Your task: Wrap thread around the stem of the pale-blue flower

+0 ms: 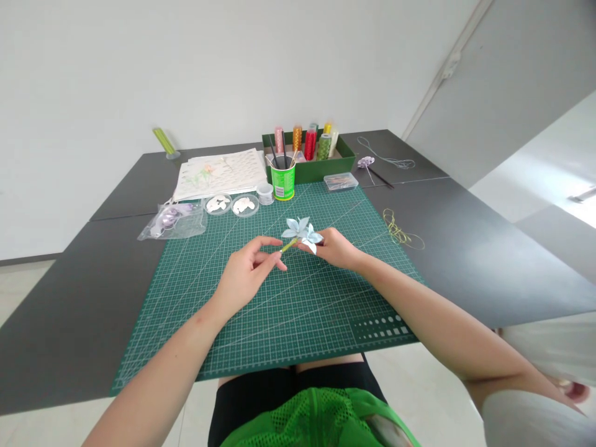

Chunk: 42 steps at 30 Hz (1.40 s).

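Pale blue artificial flowers (298, 228) on a short green stem are held over the cutting mat, between my two hands. My left hand (251, 267) pinches the lower end of the stem between thumb and fingers. On the other side, my right hand (336, 247) is closed at the flower heads, its fingertips partly hidden behind the petals. Beneath both hands lies the green gridded cutting mat (279, 323).
Behind stand a green cup (284, 180) of tools and a green box (347, 152) of thread spools. Dishes of white pieces (245, 205), a plastic bag (186, 225) and paper sheets (237, 171) lie left. Yellow-green thread (395, 230) and a purple flower (365, 162) lie right.
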{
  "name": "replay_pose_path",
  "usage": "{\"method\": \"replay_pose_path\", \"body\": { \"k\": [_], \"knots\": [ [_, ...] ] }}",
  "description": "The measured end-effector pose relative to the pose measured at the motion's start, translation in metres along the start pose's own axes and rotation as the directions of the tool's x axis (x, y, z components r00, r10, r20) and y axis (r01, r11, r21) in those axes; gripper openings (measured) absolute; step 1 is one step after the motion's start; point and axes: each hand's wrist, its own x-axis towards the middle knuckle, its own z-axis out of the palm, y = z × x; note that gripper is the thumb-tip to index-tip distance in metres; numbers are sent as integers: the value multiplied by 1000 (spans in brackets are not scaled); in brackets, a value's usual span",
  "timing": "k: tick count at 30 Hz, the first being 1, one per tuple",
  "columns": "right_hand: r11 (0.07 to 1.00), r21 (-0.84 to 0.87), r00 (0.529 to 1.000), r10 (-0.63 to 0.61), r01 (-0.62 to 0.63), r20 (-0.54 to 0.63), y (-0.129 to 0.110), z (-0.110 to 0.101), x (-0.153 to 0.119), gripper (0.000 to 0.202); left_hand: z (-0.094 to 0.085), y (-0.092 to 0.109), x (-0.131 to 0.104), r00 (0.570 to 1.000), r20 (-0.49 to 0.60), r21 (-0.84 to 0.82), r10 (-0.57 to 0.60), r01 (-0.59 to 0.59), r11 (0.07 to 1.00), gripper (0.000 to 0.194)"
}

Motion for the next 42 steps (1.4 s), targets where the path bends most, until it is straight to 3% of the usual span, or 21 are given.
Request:
{"method": "replay_pose_path", "body": {
  "k": [9,22,25,32,42],
  "knots": [
    [998,41,992,49,-54,118,-9,-10,-1,31,-10,-5,8,965,-261,-127,1,-35,991,32],
    [968,250,956,-78,5,282,-30,-21,-11,31,-11,-10,15,936,-348,-91,-56,26,996,29],
    [936,351,964,-105,13,245,-34,-22,-12,28,-13,-12,16,943,-324,-49,-73,61,997,29],
    [844,537,984,-106,12,144,-40,-26,-15,18,-8,-23,17,983,-157,106,-97,115,988,26],
    [806,563,976,-220,182,-1,-52,-16,-20,16,4,-12,10,996,29,271,-87,76,959,24]
  ]
}}
